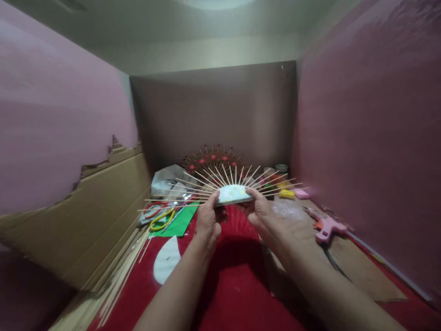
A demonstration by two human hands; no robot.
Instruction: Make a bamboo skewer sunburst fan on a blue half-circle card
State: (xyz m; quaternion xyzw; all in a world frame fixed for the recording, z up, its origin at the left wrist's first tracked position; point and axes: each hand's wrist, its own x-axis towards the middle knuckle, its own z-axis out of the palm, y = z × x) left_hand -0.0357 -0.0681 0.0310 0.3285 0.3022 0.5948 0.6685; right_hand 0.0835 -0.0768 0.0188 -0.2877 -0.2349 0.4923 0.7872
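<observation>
Between both hands I hold up a half-round piece [234, 194] with a pale blue-green patterned face. Thin wooden sticks [236, 174] fan out from its curved edge to both sides. My left hand [209, 219] grips its left end, thumb on the face and fingers beneath. At the right end my right hand [257, 209] pinches it the same way. Behind it, a finished-looking fan of sticks with pink flowers [213, 157] leans near the back wall. Below the held piece lies a red cloth [227, 285].
At left are yellow-handled scissors [161, 224], green paper [184, 223], a white cut-out [167, 259], loose sticks [117, 280] and a torn cardboard panel [86, 220]. A pink glue gun [329, 227] rests on brown cardboard [368, 271] at right. Jars [281, 169] stand at the back.
</observation>
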